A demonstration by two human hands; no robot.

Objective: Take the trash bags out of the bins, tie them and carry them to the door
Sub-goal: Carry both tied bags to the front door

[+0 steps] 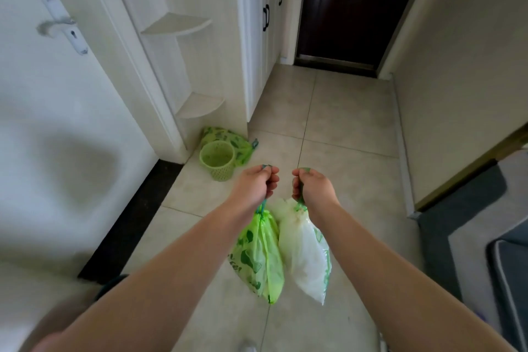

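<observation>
My left hand is shut on the drawstring of a green printed trash bag, which hangs tied below it. Beside it, my right hand grips the top of a whitish trash bag with green print; that bag hangs against the green one. Both bags are off the tiled floor. A third green printed bag lies on the floor by the cabinet, behind a small green perforated bin that stands upright with nothing visible inside. The dark door is straight ahead at the hallway's end.
A white door with a lever handle stands at my left. White cabinets with corner shelves line the left side of the hallway. A wall runs along the right, with a dark mat and grey furniture at the lower right.
</observation>
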